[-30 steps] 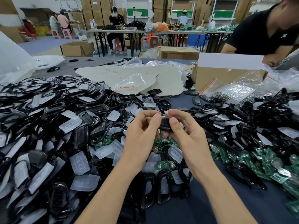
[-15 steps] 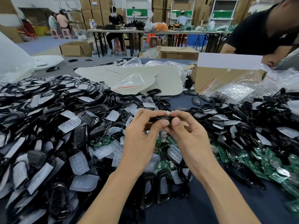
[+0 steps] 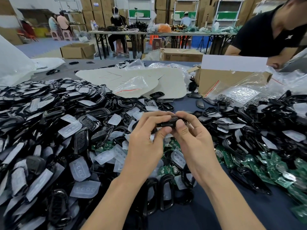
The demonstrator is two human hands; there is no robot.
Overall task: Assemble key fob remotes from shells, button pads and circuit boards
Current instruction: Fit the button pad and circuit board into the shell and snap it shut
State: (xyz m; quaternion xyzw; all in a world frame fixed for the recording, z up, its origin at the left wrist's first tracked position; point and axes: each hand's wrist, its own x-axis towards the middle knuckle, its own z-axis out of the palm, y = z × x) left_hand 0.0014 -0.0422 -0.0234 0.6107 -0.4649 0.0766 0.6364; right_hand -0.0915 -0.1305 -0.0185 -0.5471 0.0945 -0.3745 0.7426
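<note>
Both hands meet over the middle of the table around one black key fob (image 3: pixel 167 124), seen edge-on. My left hand (image 3: pixel 147 140) pinches its left end between thumb and fingers. My right hand (image 3: pixel 192 138) pinches the right end, thumb on the near side. Most of the fob is hidden by fingers. Below the hands lie clear button pads (image 3: pixel 108 156) and green circuit boards (image 3: pixel 167 170). Black shells (image 3: pixel 93 122) are heaped to the left.
A second heap of black shells (image 3: pixel 265 117) and more green boards (image 3: pixel 272 171) fill the right side. A cardboard box (image 3: pixel 221 82), plastic bags (image 3: pixel 131 85) and beige sheets (image 3: pixel 171 83) sit at the back. A person in a black shirt (image 3: pixel 272 32) leans over the far right.
The fob was held face-up between the thumbs; it has since turned edge-on and both hands pinch its ends closer together, slightly higher over the table.
</note>
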